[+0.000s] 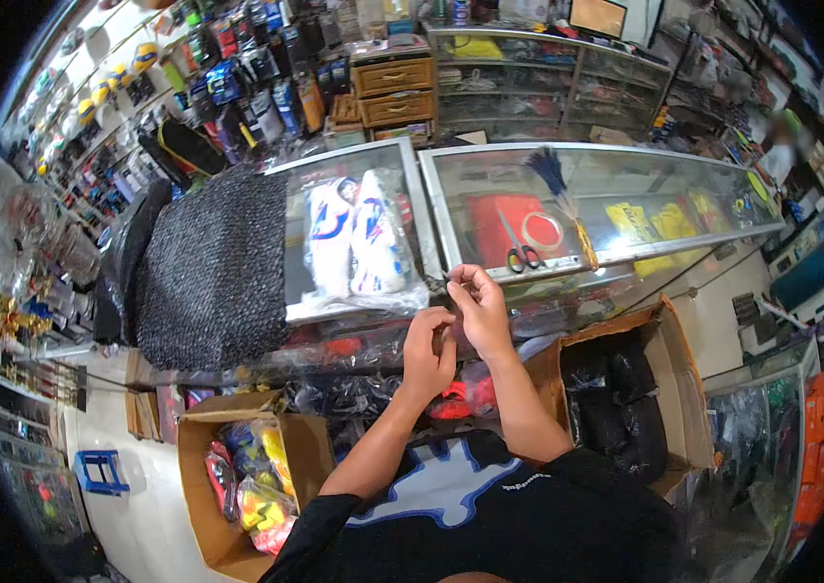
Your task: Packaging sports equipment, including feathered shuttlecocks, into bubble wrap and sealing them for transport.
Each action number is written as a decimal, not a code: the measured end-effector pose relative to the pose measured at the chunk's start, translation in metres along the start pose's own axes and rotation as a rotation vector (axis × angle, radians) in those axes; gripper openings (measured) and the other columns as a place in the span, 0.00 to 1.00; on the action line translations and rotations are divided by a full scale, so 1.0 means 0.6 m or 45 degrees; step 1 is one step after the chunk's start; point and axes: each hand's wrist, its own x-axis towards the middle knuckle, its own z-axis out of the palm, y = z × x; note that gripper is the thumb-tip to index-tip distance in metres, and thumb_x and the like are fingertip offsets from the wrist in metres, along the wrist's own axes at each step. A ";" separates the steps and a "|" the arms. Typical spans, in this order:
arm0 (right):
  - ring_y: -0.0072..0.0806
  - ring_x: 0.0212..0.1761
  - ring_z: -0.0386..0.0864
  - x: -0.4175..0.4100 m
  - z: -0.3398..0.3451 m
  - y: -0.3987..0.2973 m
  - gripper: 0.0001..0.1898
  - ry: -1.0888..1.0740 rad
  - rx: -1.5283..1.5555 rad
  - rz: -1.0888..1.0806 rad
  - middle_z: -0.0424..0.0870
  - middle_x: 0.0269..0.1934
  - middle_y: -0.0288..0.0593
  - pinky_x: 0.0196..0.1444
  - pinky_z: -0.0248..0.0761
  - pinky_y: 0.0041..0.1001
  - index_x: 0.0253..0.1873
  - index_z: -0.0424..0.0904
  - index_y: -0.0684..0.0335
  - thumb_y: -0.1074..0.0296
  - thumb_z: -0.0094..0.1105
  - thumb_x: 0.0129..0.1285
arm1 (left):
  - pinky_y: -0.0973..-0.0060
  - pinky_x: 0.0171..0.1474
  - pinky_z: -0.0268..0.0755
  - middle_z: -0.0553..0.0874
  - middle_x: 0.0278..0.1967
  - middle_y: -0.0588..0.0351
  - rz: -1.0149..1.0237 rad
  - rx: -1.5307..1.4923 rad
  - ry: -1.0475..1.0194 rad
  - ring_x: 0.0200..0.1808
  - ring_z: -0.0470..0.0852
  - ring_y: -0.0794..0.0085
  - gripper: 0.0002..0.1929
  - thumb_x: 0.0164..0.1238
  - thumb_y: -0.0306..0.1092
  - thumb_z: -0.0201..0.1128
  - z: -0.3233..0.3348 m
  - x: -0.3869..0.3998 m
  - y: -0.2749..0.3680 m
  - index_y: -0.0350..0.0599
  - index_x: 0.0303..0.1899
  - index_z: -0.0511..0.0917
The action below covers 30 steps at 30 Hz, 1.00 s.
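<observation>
My left hand point(429, 355) is held in front of the glass counter's near edge, its fingers curled and the thumb close to them. Just above and to its right, my right hand point(483, 310) has thumb and forefinger drawn together. A tiny dark tip shows at those fingertips, too small to name. Left of my hands, white shoes with blue and red marks point(354, 226) lie in clear plastic on the counter point(297, 315). To the right on the glass are scissors with black and orange handles point(523, 256), a roll of tape point(542, 232) and a dark-bristled brush point(552, 175).
A dark textured sheet point(215, 270) drapes the counter's left end. Open cardboard boxes stand on both sides of me, the left one point(197, 466) with bagged goods, the right one point(682, 393) with black packages. A blue stool point(101, 472) is on the floor. A blurred person point(780, 157) is far right.
</observation>
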 end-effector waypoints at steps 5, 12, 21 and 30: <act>0.12 0.40 0.74 -0.030 0.073 -0.005 0.14 -0.074 -0.132 -0.198 0.81 0.41 0.29 0.45 0.69 0.20 0.62 0.80 0.65 0.75 0.69 0.76 | 0.53 0.60 0.77 0.86 0.52 0.42 0.094 0.383 0.151 0.54 0.83 0.44 0.18 0.61 0.14 0.67 -0.089 -0.005 -0.015 0.38 0.52 0.82; 0.46 0.54 0.83 -0.079 0.122 0.011 0.22 0.060 -0.864 -0.778 0.87 0.51 0.47 0.60 0.74 0.43 0.64 0.80 0.62 0.77 0.72 0.66 | 0.50 0.71 0.62 0.82 0.68 0.55 -0.016 0.898 0.105 0.67 0.72 0.47 0.28 0.59 0.25 0.78 -0.166 -0.007 -0.051 0.52 0.64 0.84; 0.48 0.72 0.80 -0.095 0.123 0.053 0.30 0.098 -1.163 -0.987 0.87 0.64 0.49 0.76 0.67 0.49 0.70 0.76 0.64 0.75 0.75 0.63 | 0.52 0.70 0.59 0.80 0.69 0.56 0.097 1.022 0.047 0.69 0.69 0.51 0.21 0.65 0.33 0.80 -0.181 0.024 -0.064 0.61 0.59 0.90; 0.39 0.67 0.82 -0.054 0.112 0.049 0.35 -0.051 -1.440 -0.981 0.87 0.60 0.43 0.81 0.56 0.54 0.78 0.70 0.56 0.73 0.73 0.68 | 0.50 0.70 0.62 0.84 0.59 0.61 0.315 0.930 -0.228 0.69 0.78 0.60 0.06 0.68 0.34 0.75 -0.213 0.110 -0.066 0.52 0.44 0.91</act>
